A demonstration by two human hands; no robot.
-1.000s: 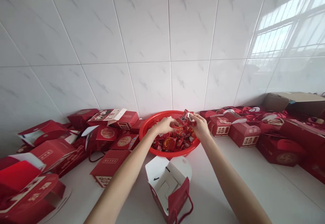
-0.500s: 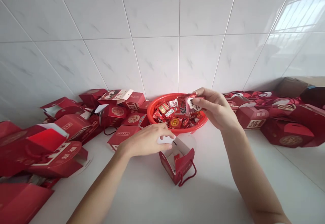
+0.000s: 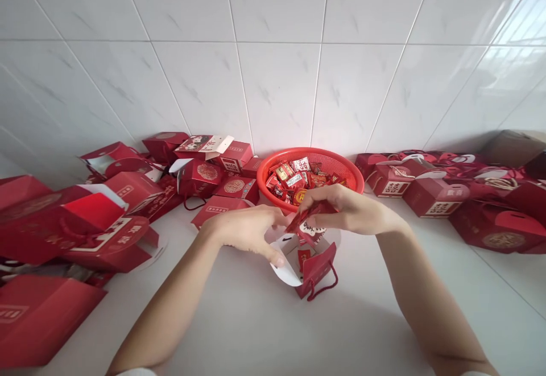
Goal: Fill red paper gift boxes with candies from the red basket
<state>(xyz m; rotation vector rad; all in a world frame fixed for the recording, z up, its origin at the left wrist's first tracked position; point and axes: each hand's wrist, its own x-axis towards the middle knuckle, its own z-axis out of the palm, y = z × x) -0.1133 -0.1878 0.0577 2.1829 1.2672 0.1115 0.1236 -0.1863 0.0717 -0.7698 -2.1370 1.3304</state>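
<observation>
A small red gift box [image 3: 319, 271] with a corded handle stands with its top open on the white surface, a red wrapped piece inside. My left hand [image 3: 245, 231] reaches over its left side, thumb against the white inner flap [image 3: 286, 265] and fingers by the far rim. Pinched in my right hand [image 3: 350, 211] is a red wrapped snack packet [image 3: 313, 229] with white and dark print, held right above the box opening. Just behind both hands sits an orange-red plastic basket [image 3: 358, 174] containing several wrapped sweets [image 3: 294, 180].
Folded red gift boxes [image 3: 128, 199] are heaped on the left. More red boxes [image 3: 435, 197] line the wall at right, beside a brown carton [image 3: 514, 148]. White tiled wall [image 3: 277, 91] rises behind the basket.
My right hand has brought the snack packet from over the basket down to the box. My left hand has come to the box, and its white flap now leans outward under the thumb.
</observation>
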